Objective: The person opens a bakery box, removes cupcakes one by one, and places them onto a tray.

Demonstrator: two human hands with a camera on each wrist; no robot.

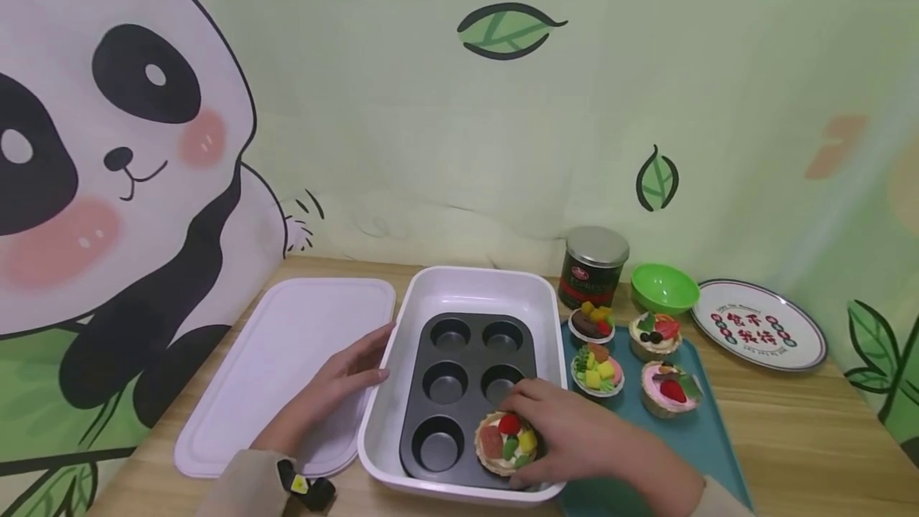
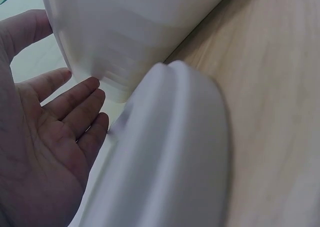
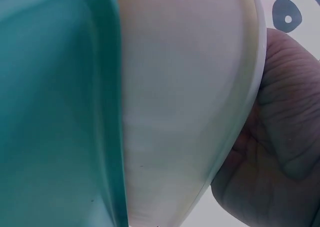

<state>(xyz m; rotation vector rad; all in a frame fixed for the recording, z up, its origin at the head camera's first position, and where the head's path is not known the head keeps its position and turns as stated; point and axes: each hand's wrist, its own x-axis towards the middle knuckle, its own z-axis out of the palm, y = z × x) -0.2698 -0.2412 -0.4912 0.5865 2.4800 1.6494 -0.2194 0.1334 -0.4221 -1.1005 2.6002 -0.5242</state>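
Observation:
My right hand [image 1: 574, 429] reaches over the near right corner of the black muffin pan [image 1: 470, 405], its fingers and thumb gripping a fruit tart [image 1: 505, 443] at the near right cup. That tart carries red, yellow and green pieces. The pan lies inside a deep white container [image 1: 488, 287]. In the right wrist view the container's wall hides the tart and fingertips. At the container's left side, my left hand [image 1: 347, 377] lies with fingers extended and thumb at the rim. The left wrist view shows its palm [image 2: 45, 142] and loosely straight fingers against the outer wall.
A white lid-like board [image 1: 287, 365] lies to the left. Several tarts, including a pink one [image 1: 669, 389], sit on a teal tray [image 1: 707, 437] at right. Behind stand a dark tin [image 1: 593, 266], a green bowl [image 1: 664, 287] and a white plate [image 1: 761, 325].

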